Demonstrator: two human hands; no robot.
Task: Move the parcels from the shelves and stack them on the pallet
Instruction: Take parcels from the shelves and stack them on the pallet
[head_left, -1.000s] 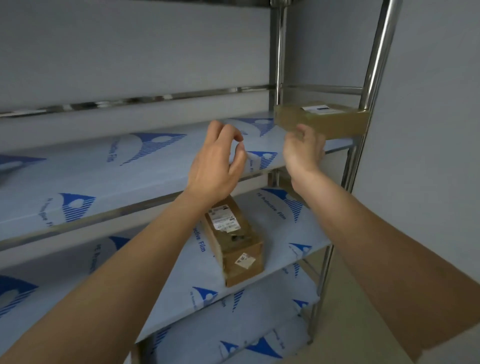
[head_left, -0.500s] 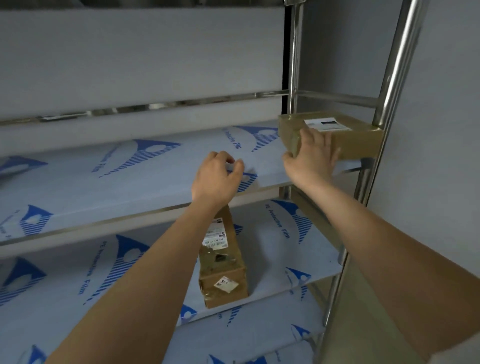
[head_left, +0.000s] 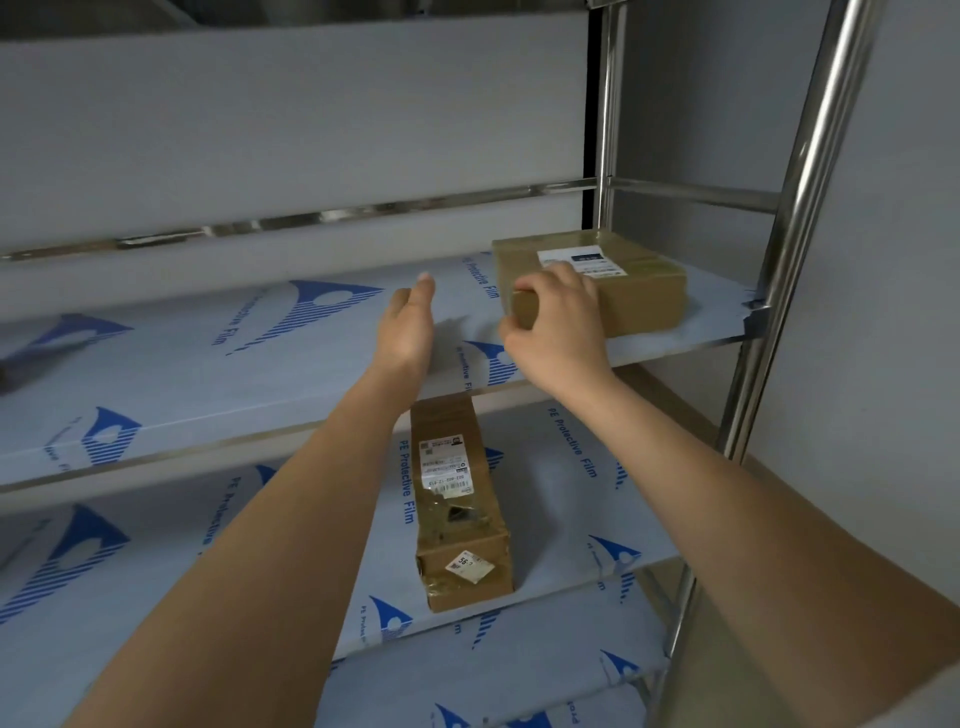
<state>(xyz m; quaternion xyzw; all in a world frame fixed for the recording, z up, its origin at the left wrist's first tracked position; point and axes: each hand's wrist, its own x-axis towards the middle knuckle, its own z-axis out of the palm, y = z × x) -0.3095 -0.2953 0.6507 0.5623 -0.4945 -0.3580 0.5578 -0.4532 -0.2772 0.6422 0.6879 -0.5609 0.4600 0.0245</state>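
A flat brown parcel with a white label lies at the right end of the upper shelf. My right hand grips its near left corner, fingers curled over the top and thumb at the front. My left hand hovers over the shelf just left of the parcel, fingers straight, touching nothing. A long narrow brown parcel with white labels lies on the shelf below, under my forearms.
The steel rack's right post stands close behind the flat parcel. The shelves are covered in blue-printed protective film. More shelves continue below. A grey wall closes off the right side.
The view has moved closer to the rack. My right hand has closed round the flat parcel's corner. My left hand has opened and reached forward over the upper shelf.
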